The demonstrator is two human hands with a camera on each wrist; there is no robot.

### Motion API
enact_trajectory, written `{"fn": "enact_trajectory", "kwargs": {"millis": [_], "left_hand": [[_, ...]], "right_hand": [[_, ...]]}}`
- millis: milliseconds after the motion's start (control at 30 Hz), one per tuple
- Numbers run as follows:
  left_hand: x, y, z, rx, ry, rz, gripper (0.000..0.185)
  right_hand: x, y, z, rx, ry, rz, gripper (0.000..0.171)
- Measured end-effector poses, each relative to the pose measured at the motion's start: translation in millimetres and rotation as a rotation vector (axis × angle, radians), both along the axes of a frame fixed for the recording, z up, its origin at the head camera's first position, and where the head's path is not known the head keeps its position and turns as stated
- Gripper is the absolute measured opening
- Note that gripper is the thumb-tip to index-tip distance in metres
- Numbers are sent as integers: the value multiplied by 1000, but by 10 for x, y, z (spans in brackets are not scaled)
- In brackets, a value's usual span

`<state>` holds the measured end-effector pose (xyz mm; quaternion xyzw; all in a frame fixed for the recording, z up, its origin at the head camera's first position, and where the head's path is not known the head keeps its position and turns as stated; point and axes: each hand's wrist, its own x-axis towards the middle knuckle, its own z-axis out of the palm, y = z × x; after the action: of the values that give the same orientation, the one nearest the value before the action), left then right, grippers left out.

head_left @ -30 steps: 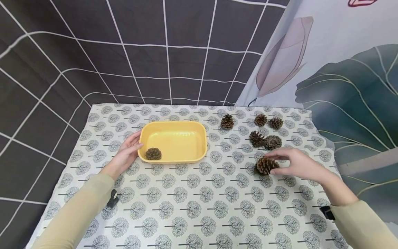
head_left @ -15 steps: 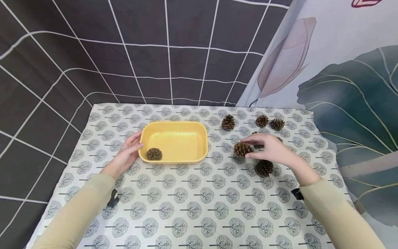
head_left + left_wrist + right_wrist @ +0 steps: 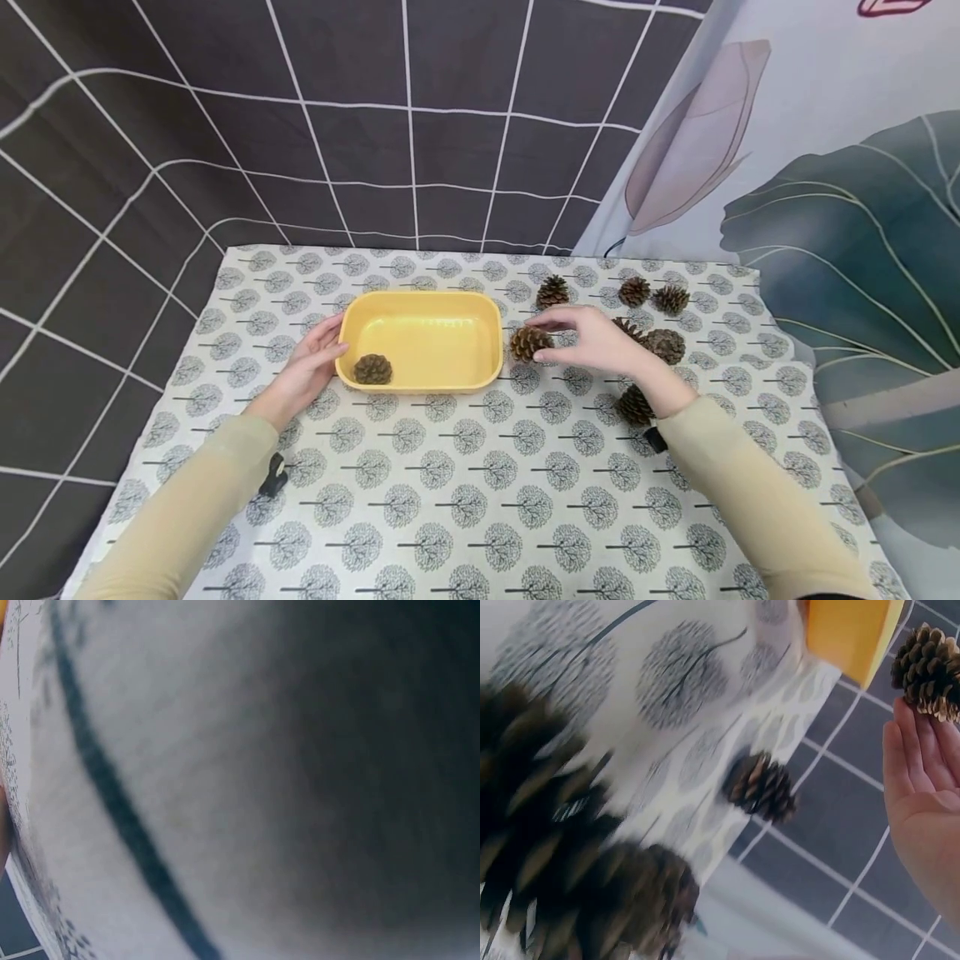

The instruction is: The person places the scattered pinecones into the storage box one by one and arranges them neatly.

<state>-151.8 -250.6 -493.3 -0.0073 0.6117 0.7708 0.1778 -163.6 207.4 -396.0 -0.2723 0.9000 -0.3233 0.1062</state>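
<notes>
Head view: seven pine cones show in all, with one yellow tray (image 3: 491,329) on the tabletop (image 3: 465,500). One cone (image 3: 372,368) lies inside the tray at its near left corner. One held cone (image 3: 529,342) is in the right hand (image 3: 600,340), just right of the tray's right wall and clear of the cloth as far as can be told. The other five sit on the right part of the tabletop: one far cone (image 3: 552,292) beyond the right hand, a far pair (image 3: 651,295) further right, one partly hidden with a rounder cone (image 3: 664,345) behind the hand, and a near cone (image 3: 634,406) just beside the right wrist. The held cone is brown and woody, with open, spread scales with paler tips, roughly egg-shaped. The right hand pinches it between thumb and fingertips, the fingers only lightly curled; in the right wrist view the cone (image 3: 928,671) sits at the fingertips (image 3: 922,742) with the palm open beneath, the tray's yellow corner (image 3: 851,634) just beside it. The left hand (image 3: 309,367) lies flat with fingers straight, resting against the tray's left wall and holding nothing. The left wrist view is a blur of cloth and shows no hand. The tabletop wears a pale cloth printed with small grey trees; a dark grid-patterned sheet hangs behind.
</notes>
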Motion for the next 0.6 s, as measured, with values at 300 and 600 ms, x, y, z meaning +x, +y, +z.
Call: {"fn": "enact_trajectory", "kwargs": {"millis": [300, 600], "left_hand": [[0, 0, 20, -12, 3, 2, 73], [6, 10, 10, -15, -2, 4, 73]], "right_hand": [[-129, -453, -56, -85, -50, 55, 55], [-204, -790, -173, -94, -104, 90, 57]]}}
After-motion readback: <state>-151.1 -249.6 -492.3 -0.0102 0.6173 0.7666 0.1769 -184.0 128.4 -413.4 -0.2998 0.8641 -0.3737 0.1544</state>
